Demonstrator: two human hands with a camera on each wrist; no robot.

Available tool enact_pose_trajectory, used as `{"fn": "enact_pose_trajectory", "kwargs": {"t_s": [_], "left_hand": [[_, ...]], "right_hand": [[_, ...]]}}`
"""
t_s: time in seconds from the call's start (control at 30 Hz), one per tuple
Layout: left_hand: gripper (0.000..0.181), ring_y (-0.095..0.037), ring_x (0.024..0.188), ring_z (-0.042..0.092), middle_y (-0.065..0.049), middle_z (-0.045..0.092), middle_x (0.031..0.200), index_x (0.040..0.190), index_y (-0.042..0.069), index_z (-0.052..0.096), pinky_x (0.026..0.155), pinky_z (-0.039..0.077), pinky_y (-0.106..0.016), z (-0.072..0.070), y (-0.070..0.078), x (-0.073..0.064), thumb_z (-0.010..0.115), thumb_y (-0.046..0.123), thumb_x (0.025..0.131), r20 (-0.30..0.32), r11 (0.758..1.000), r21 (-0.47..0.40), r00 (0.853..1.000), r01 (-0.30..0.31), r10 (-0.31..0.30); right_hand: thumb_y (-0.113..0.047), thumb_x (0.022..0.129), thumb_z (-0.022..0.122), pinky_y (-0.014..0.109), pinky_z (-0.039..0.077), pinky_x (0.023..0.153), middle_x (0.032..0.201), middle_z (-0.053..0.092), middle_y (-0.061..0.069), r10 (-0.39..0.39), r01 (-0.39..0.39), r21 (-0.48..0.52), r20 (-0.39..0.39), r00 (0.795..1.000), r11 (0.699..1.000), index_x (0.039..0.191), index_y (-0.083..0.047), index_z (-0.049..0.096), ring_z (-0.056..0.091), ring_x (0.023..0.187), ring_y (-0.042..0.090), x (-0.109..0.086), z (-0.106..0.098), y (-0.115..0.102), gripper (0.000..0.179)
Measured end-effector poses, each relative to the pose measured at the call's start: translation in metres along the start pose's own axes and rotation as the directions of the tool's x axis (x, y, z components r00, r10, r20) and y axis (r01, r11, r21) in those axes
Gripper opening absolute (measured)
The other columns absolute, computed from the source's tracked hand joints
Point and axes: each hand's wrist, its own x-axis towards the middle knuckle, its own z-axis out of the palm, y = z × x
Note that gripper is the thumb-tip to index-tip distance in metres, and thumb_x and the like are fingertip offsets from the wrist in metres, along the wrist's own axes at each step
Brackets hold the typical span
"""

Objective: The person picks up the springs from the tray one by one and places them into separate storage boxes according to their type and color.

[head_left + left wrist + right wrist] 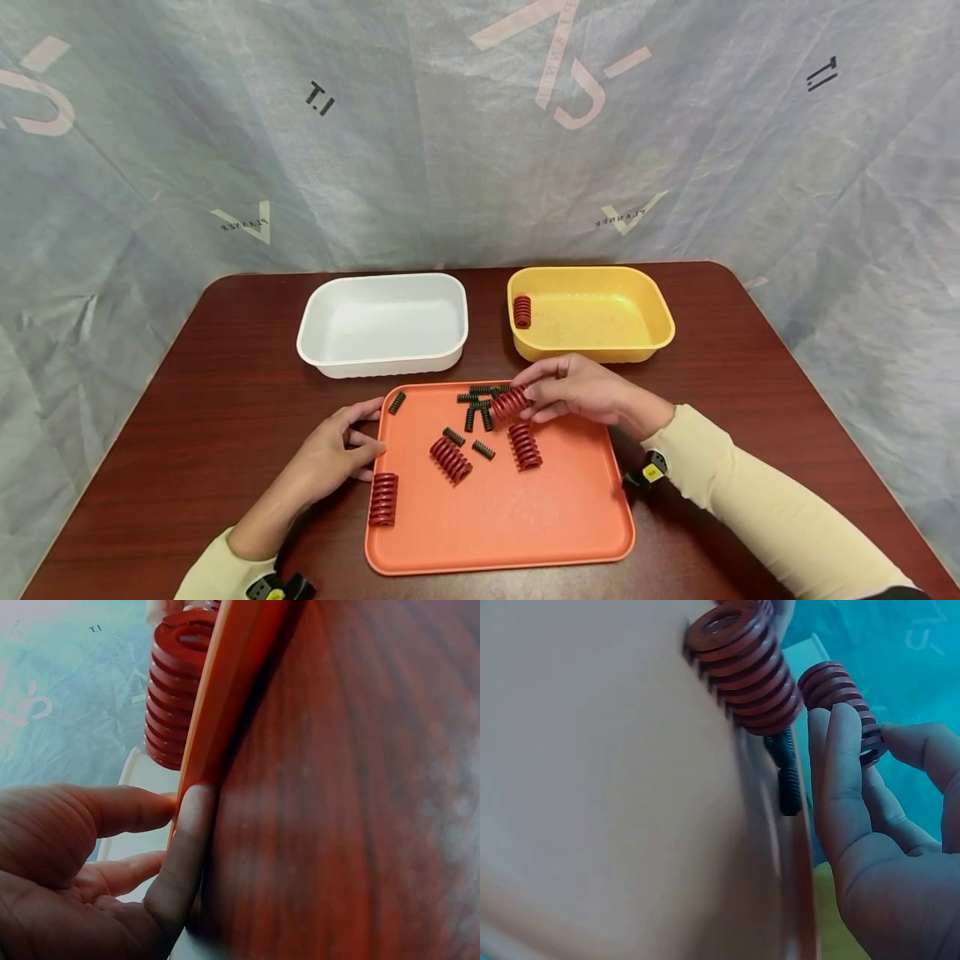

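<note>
An orange tray (555,508) carries several large red coil springs and several small dark green springs. My right hand (581,392) holds a red coil spring (510,402) by one end between thumb and fingers, over the tray's far part; the right wrist view shows this spring (836,694) raised off the tray. My left hand (330,454) grips the tray's left rim, its thumb and fingers at the edge in the left wrist view. Other red springs lie on the tray: one at the left edge (383,500), one near the middle (451,461), one below my right hand (524,446).
Behind the tray stand a white bin (382,362) on the left and a yellow bin (600,348) on the right. One red spring (522,311) stands at the left inside the yellow bin. The dark wooden table (195,400) backs onto a grey curtain (450,167).
</note>
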Motion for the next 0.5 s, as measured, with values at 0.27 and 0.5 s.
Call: {"fn": "enact_pose_trajectory", "kwargs": {"t_s": [0.27, 0.5], "left_hand": [[0.067, -0.03, 0.099, 0.068, -0.026, 0.042, 0.147, 0.155, -0.002, 0.039, 0.062, 0.065, -0.04, 0.0, 0.0, 0.0, 0.069, -0.005, 0.095, 0.004, 1.0, -0.014, 1.0, -0.002, 0.002], [0.067, -0.03, 0.099, 0.068, -0.027, 0.043, 0.147, 0.155, -0.003, 0.039, 0.063, 0.065, -0.041, -0.001, 0.001, 0.0, 0.069, -0.005, 0.094, 0.012, 1.0, -0.031, 1.0, -0.004, 0.004]], "right_hand": [[0.004, 0.099, 0.061, 0.04, 0.064, 0.084, 0.107, 0.073, 0.02, -0.031, 0.031, -0.006, 0.047, 0.998, 0.999, 0.133, 0.015, 0.058, 0.074, 0.095, 0.031, -0.005, -0.004, -0.021, 0.036], [0.002, 0.102, 0.058, 0.044, 0.062, 0.088, 0.111, 0.072, 0.02, -0.066, 0.069, -0.038, 0.071, 0.995, 0.997, 0.135, 0.017, 0.054, 0.073, 0.098, 0.035, -0.009, -0.01, -0.046, 0.037]]}}
